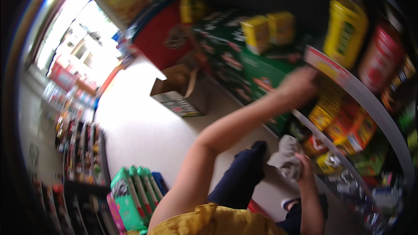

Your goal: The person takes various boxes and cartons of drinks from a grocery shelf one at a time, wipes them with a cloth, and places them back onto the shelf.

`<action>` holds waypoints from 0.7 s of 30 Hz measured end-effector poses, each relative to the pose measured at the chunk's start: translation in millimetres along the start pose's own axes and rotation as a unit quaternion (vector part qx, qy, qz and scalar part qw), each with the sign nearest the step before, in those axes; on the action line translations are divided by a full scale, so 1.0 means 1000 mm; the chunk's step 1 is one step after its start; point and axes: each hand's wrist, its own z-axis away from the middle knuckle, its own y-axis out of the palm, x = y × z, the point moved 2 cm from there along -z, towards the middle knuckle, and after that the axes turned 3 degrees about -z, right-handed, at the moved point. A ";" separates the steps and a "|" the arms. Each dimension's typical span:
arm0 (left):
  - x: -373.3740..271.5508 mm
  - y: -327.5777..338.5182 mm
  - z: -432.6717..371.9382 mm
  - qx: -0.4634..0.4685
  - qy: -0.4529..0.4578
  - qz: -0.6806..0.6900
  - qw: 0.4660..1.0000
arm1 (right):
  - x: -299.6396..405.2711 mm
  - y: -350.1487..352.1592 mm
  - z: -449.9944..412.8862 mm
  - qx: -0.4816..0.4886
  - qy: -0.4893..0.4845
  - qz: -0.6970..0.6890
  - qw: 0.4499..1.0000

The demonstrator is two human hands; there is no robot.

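Note:
My left arm reaches across to the shelves, and my left hand is at the shelf front beside a price strip. That hand is blurred and its fingers are hidden, so what they touch cannot be told. Lower down, my right hand grips a crumpled grey-beige cloth. Above the price strip stand a yellow bottle and a bottle with a pink-red label, both white-capped. Yellow and orange packets sit on the shelf below.
Green printed cartons carry small yellow boxes. An open cardboard box stands on the pale floor. Green packs are at lower left, near stocked shelving. Bright daylight comes through a doorway.

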 end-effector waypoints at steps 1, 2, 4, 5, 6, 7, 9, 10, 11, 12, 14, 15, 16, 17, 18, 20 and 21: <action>0.010 0.023 -0.004 0.017 0.061 -0.077 0.995 | -0.004 -0.008 0.001 -0.025 -0.021 0.010 0.999; 0.012 0.044 -0.014 0.076 0.087 -0.227 0.967 | -0.008 -0.019 0.000 -0.054 -0.041 0.021 0.997; 0.005 0.061 -0.041 0.103 0.101 -0.198 0.970 | 0.006 -0.005 0.005 -0.049 -0.013 0.017 0.999; 0.012 0.069 -0.044 0.100 0.097 -0.201 0.970 | 0.016 0.015 0.011 -0.054 0.016 -0.028 0.998; 0.019 0.077 -0.048 0.068 0.116 -0.273 0.952 | 0.016 0.019 0.012 -0.047 0.018 -0.027 0.998; 0.021 0.080 -0.053 0.038 0.133 -0.344 0.929 | 0.016 0.021 0.014 -0.043 0.015 -0.015 0.999; 0.023 0.090 -0.072 0.067 0.082 -0.266 0.958 | 0.022 0.023 0.016 -0.043 0.003 -0.002 0.999; 0.031 0.095 -0.075 0.033 0.094 -0.217 0.971 | 0.024 0.029 0.017 -0.041 0.006 -0.005 0.999; 0.041 0.098 -0.075 -0.002 0.105 -0.167 0.980 | 0.024 0.034 0.019 -0.039 0.010 -0.008 0.999; 0.057 0.100 -0.070 -0.034 0.113 -0.120 0.986 | 0.020 0.037 0.018 -0.030 0.016 -0.010 0.999; 0.083 0.092 -0.051 -0.097 0.123 -0.033 0.987 | 0.010 0.046 0.020 -0.018 0.021 -0.005 1.000; 0.073 0.089 -0.050 -0.113 0.132 0.001 0.985 | 0.013 0.045 0.021 -0.023 0.017 -0.004 1.000; 0.044 0.086 -0.057 -0.129 0.152 0.049 0.979 | 0.025 0.037 0.021 -0.056 0.001 -0.002 0.998; 0.019 0.084 -0.054 -0.064 0.138 -0.124 0.980 | 0.032 0.027 0.022 -0.087 -0.011 0.000 0.996; -0.008 0.075 -0.055 -0.002 0.123 -0.297 0.947 | 0.040 0.015 0.024 -0.101 -0.025 0.003 0.995; -0.014 0.051 -0.045 0.039 0.088 -0.303 0.948 | 0.034 0.012 0.019 -0.076 -0.026 -0.004 0.997; -0.012 0.041 -0.038 0.079 0.053 -0.303 0.948 | 0.029 0.016 0.018 -0.065 -0.020 -0.004 0.998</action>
